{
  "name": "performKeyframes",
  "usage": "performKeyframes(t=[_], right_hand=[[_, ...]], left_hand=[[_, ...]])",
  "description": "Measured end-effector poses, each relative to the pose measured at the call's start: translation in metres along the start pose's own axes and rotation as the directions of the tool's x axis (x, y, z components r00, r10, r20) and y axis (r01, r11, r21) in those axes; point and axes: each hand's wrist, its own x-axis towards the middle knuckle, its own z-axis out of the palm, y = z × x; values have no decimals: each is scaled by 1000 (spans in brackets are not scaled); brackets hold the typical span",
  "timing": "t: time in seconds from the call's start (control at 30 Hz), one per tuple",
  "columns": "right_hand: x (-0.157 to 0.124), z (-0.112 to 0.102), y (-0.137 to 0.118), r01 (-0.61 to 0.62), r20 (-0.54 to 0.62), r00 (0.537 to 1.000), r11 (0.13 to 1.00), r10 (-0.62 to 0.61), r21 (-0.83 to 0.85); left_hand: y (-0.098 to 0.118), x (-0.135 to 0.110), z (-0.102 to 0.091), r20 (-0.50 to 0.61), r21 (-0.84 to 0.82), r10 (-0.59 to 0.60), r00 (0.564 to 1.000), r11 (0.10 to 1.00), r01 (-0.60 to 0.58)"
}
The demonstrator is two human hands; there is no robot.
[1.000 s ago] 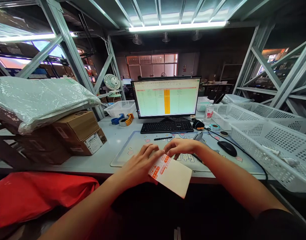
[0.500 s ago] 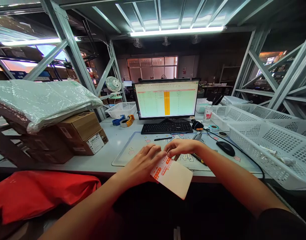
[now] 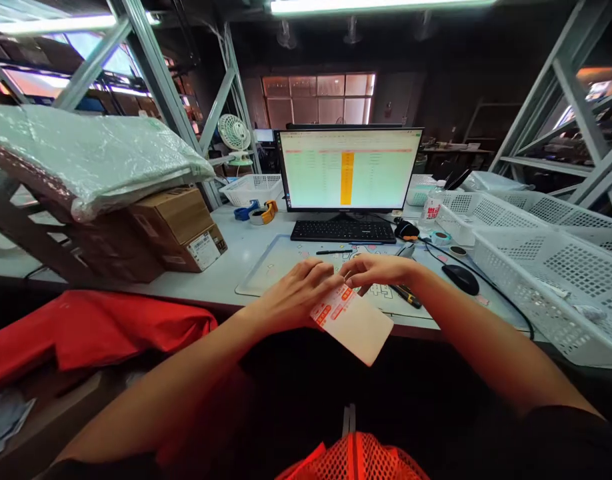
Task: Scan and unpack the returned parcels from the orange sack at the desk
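Note:
A small pale box (image 3: 362, 328) with red-and-white printed tape along one edge is tilted over the front edge of the desk. My left hand (image 3: 306, 291) is closed around its upper left part; the hidden fingers are on the far side. At the taped upper edge, my right hand (image 3: 373, 272) has its fingers bent and pressed together, touching the box. What the right fingertips pinch there is too small to make out. Just behind the hands a black pen (image 3: 335, 252) lies on the desk mat (image 3: 259, 275), and a yellow-and-black cutter (image 3: 407, 295) lies beside my right wrist.
Behind stand a keyboard (image 3: 343, 231) and a monitor (image 3: 351, 170). To the right are a mouse (image 3: 460, 279), its cable and white perforated baskets (image 3: 516, 267). Cardboard boxes (image 3: 173, 223) under a plastic-wrapped package (image 3: 121, 157) and tape dispensers (image 3: 263, 212) stand left.
The view has tipped downward, so the desk sits higher and an orange-red mesh shows at the bottom. Both hands keep nearly the same pose on the box.

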Motion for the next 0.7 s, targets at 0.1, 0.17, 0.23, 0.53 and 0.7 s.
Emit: performKeyframes(t=[0.1, 0.17, 0.23, 0.53, 0.7], right_hand=[[0, 0, 0, -11, 2, 1000, 1000, 11, -11], [-1, -1, 0, -18, 0, 1000, 1000, 18, -21], [-1, -1, 0, -28, 4, 1000, 999, 29, -36], [-6, -1, -17, -88, -202, 979, 912, 6, -402], [-5, -24, -3, -151, -467, 877, 857, -114, -493]], left_hand=[[0, 0, 0, 0, 1, 7, 1000, 1000, -7], [1, 0, -1, -8, 7, 20, 1000, 1000, -20], [1, 0, -1, -5, 16, 32, 999, 999, -32], [-6, 4, -1, 20, -3, 41, 999, 999, -41], [-8, -2, -14, -11, -67, -23, 1000, 997, 22]])
